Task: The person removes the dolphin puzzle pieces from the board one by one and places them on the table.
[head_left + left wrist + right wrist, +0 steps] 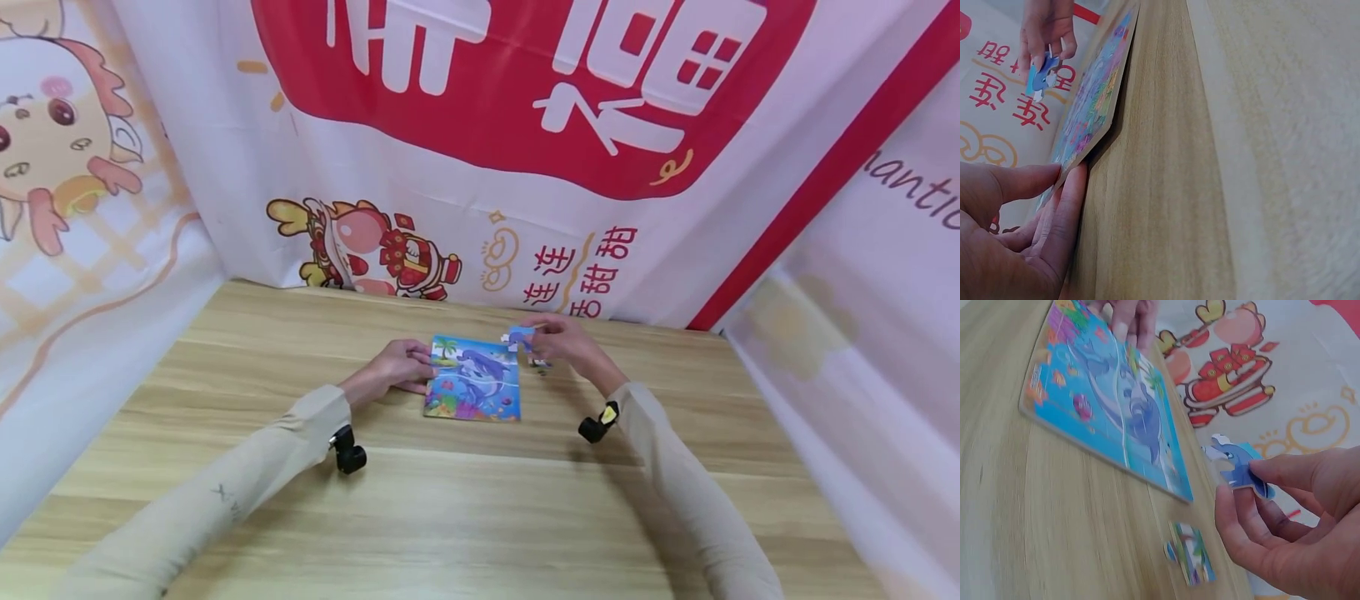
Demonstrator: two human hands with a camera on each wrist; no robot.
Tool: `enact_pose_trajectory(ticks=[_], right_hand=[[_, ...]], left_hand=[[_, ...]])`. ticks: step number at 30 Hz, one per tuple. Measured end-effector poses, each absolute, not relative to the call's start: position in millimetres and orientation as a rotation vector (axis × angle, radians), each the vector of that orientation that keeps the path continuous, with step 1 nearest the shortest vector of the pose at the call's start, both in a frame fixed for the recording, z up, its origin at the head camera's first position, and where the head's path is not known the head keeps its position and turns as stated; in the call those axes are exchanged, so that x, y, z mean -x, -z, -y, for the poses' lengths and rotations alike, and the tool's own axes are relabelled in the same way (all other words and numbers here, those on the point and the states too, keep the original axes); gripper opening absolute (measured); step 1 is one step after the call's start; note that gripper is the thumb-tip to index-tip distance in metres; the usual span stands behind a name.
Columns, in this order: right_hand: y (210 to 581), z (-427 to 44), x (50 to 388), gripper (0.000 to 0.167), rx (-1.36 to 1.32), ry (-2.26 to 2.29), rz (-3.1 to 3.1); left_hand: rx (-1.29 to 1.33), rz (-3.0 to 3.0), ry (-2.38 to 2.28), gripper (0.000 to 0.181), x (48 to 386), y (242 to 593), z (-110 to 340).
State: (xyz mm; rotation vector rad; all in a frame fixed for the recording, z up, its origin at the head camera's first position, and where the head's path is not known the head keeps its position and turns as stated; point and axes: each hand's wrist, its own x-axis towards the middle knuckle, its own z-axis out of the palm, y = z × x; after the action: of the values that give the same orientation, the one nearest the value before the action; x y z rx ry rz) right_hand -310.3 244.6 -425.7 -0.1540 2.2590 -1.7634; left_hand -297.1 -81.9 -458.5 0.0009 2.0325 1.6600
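Observation:
A puzzle board (474, 392) with a dolphin and sea scene lies near the back of the wooden table. My left hand (397, 365) grips its left edge, and in the left wrist view the thumb is on top with fingers (1071, 203) beneath. Shadow shows under the board's near edge there. My right hand (566, 340), just past the board's far right corner, pinches a blue puzzle piece (1241, 464) with a dolphin on it between thumb and fingers. Below that hand a loose puzzle piece (1192, 553) lies on the table, apart from the board.
The wooden table (450, 508) stretches toward me. Behind it hangs a white and red printed cloth (465, 183), and more cloth (847, 350) closes off the right side. A small black camera (596, 425) sits on the right wrist, another camera (348, 452) on the left.

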Motion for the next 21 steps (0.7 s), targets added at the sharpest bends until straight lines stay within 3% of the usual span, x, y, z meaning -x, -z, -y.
enact_pose_trajectory(ticks=[12, 21], right_hand=[[440, -302, 310, 0.02, 0.163, 1.88, -2.137], [440, -318, 301, 0.042, -0.022, 1.801, -2.205]], left_hand=[[0.017, -2.025, -1.648, 0.053, 298, 461, 82], [0.003, -2.058, -1.619, 0.051, 298, 457, 83]])
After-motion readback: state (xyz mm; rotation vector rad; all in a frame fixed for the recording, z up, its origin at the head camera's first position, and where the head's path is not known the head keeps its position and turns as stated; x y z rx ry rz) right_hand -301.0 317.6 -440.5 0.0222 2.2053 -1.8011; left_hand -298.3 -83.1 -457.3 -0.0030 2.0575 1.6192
